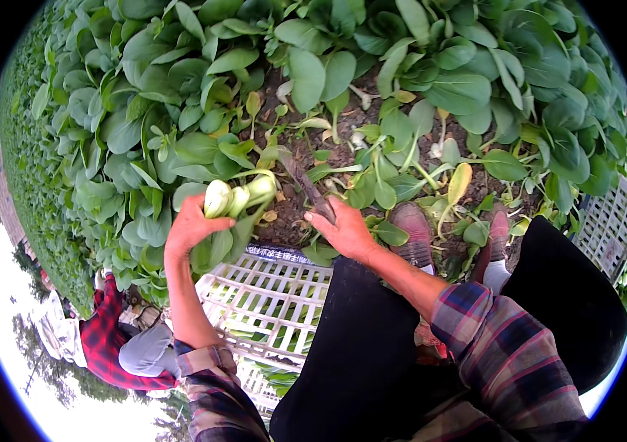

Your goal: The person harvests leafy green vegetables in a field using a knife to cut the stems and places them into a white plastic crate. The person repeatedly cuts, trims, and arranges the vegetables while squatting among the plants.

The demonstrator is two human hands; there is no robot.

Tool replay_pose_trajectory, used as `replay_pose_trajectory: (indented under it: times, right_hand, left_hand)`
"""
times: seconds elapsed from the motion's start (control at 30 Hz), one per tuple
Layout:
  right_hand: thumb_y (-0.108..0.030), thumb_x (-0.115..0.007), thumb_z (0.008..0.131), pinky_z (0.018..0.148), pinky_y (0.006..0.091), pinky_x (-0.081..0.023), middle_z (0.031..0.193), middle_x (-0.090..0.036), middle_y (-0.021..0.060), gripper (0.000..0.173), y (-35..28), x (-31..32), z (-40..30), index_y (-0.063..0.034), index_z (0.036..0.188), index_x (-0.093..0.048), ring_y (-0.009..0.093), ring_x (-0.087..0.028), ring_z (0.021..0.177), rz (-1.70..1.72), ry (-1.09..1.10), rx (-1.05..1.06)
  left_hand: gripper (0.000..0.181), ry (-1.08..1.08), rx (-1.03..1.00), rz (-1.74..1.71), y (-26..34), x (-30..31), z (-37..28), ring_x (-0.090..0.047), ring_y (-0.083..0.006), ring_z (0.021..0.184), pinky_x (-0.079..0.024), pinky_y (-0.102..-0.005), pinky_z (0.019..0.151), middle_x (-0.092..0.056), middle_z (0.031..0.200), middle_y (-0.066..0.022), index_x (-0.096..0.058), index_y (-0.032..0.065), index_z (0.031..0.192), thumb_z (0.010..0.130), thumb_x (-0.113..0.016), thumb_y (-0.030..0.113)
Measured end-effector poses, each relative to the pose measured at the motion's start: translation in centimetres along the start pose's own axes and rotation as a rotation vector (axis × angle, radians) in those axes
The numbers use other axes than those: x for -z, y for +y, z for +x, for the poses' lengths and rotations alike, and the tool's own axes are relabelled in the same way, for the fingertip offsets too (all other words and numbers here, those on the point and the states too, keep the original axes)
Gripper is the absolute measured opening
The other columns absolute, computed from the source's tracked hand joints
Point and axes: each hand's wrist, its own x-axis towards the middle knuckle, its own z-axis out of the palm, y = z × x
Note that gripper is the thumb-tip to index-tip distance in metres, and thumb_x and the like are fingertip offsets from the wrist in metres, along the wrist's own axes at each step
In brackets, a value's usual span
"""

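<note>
Several cut bok choy heads are held in my left hand, their pale bases turned up and leaves hanging below. My right hand grips a dark, soil-coated knife, which points up and left over bare soil. The knife and the held bok choy are apart. Beneath my hands, loose green and yellowing leaves lie on the ground.
Dense bok choy plants grow ahead and to the left. A white plastic crate holding greens stands below my left hand; another crate is at far right. My shoes rest among leaves. A co-worker crouches at lower left.
</note>
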Motion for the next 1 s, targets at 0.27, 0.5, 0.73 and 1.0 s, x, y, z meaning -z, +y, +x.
replay_pose_trajectory:
  times: [0.27,0.5,0.73,1.0]
  right_hand:
    - [-0.042,-0.079,0.080,0.086,0.0301,-0.047,0.103,-0.064,0.0050,0.066,-4.9,6.4,-2.4,-0.0028,0.126,-0.053,0.013,-0.058,0.094,0.384,0.124,0.269]
    - [-0.025,-0.079,0.082,0.043,0.0230,-0.039,0.077,-0.055,0.0002,0.055,-6.8,9.7,-8.2,-0.0017,0.123,-0.050,0.005,-0.045,0.049,0.690,0.083,0.175]
    - [-0.008,-0.068,0.088,0.042,0.0229,-0.039,0.075,-0.051,-0.0008,0.026,-7.5,12.8,-16.2,-0.0031,0.104,-0.049,0.006,-0.045,0.049,0.763,0.348,0.264]
    - [-0.008,-0.065,0.087,0.041,0.0236,-0.038,0.070,-0.051,-0.0010,0.021,-10.2,17.0,-24.6,-0.0046,0.102,-0.051,0.007,-0.046,0.047,0.676,0.463,0.494]
  left_hand:
    - [0.068,-0.257,-0.094,-0.688,2.8,-3.7,-1.3,-0.068,-0.0278,0.081,-0.055,-0.0381,0.079,-0.067,0.101,-0.0127,-0.053,-0.0032,0.126,0.063,-0.077,0.004]
    - [0.056,-0.202,-0.250,-0.808,9.9,-9.0,-4.7,-0.068,-0.0248,0.086,-0.052,-0.0352,0.084,-0.068,0.099,-0.0128,-0.057,-0.0032,0.120,0.067,-0.076,0.005]
    - [0.056,-0.038,-0.486,-0.771,14.2,-13.2,-10.9,-0.067,-0.0251,0.089,-0.052,-0.0365,0.084,-0.066,0.101,-0.0101,-0.056,-0.0016,0.121,0.068,-0.073,0.004]
    - [0.051,-0.035,-0.643,-1.056,20.2,-11.9,-20.4,-0.065,-0.0214,0.093,-0.052,-0.0342,0.085,-0.067,0.105,-0.0095,-0.058,-0.0021,0.122,0.074,-0.072,0.012]
